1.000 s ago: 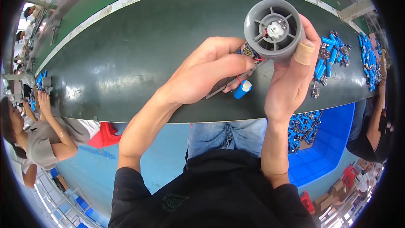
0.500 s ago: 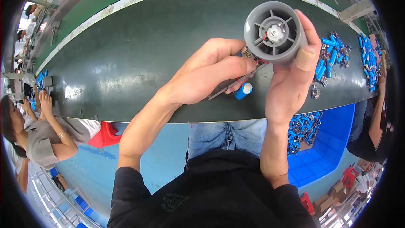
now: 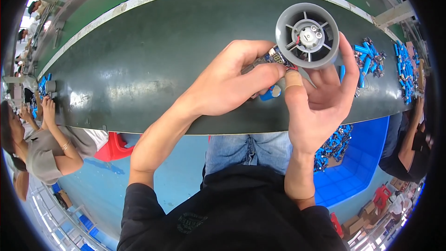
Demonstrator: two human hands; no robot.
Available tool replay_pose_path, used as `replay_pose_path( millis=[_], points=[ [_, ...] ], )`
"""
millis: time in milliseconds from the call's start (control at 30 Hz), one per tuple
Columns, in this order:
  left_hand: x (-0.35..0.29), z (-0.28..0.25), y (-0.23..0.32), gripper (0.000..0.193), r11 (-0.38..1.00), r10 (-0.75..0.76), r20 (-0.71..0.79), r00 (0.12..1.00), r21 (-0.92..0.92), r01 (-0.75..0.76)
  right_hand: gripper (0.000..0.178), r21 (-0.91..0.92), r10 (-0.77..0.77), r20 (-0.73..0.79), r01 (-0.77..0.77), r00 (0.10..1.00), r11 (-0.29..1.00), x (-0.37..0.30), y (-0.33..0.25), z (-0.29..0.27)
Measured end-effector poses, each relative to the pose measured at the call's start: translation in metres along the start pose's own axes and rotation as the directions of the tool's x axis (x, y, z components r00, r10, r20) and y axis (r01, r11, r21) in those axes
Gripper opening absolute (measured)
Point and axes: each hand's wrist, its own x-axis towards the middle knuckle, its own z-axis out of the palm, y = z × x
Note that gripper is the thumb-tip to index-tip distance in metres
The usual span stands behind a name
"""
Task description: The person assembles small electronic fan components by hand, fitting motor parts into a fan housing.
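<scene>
A round grey fan housing (image 3: pixel 331 49), with spokes around a white-capped motor (image 3: pixel 310 37), is held above the table, its open end facing up. My right hand (image 3: pixel 320 114) supports its lower right side with curled fingers. The bandaged right thumb lies beside thin red wires (image 3: pixel 291 68) at the housing's lower left edge. In my left hand (image 3: pixel 227 81) a small circuit board (image 3: pixel 276 56) is pinched between thumb and fingers, right against the housing. Below that hand's fingers shows a blue cylindrical battery cell (image 3: pixel 269 95), partly hidden.
Loose blue cells with small boards (image 3: pixel 369 58) lie on the dark green table (image 3: pixel 176 42) to the right, with another pile (image 3: pixel 405 72) beyond. A blue bin (image 3: pixel 367 158) holding more stands below the edge. Co-workers sit at both sides; a red stool (image 3: pixel 114 148) is at left.
My right thumb has moved off the housing's side to the wires by the board. The housing has shifted slightly right, and the board has turned so more of its face shows.
</scene>
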Motion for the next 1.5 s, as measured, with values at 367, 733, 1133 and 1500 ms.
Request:
replay_pose_path(
  millis=[367, 733, 1133, 1500],
  points=[
    [0.001, 0.006, 0.000, 0.021, 0.965, 0.155, -0.066, 0.986, 0.224, -0.137, 0.075, 0.036, 0.101, 0.002, -0.101, 0.995, 0.994, 0.003, -0.010, -0.006],
    [-0.001, 0.009, 0.000, 0.016, 0.804, 0.354, -0.034, 0.935, 0.522, -0.285, 0.076, -0.018, -0.123, 0.144, 0.127, 0.982, 0.992, 0.003, 0.003, -0.024],
    [-0.004, 0.008, 0.003, 0.017, 0.759, 0.363, 0.024, 0.931, 0.572, -0.311, 0.075, -0.107, -0.159, 0.052, 0.164, 0.986, 0.981, 0.001, 0.008, -0.020],
    [-0.004, 0.008, 0.001, 0.014, 0.735, 0.407, 0.034, 0.913, 0.581, -0.349, 0.072, -0.138, -0.170, 0.003, 0.169, 0.985, 0.976, -0.004, 0.009, -0.019]
  ],
)
